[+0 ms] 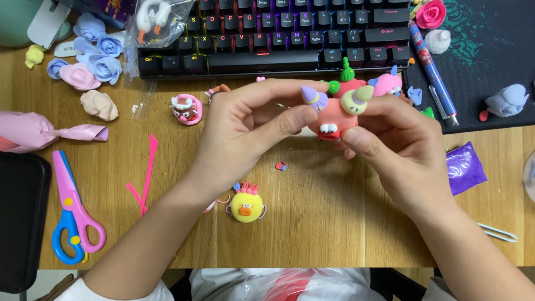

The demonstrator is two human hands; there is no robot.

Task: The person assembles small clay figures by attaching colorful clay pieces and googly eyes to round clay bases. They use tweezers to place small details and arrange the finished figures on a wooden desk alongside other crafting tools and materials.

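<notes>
While two hands (312,134) pinch — one clay figure (334,117)

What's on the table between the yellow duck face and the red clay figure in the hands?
In the head view, a tiny pink-and-blue clay bit lies between the yellow duck face and the red clay figure; otherwise bare wooden table.

Head camera looks steeply down, close over the wooden desk (334,223).

Both forearms bare; left hand (245,131), right hand (393,142) ringless; white sleeve edges at elbows; short plain nails.
</notes>
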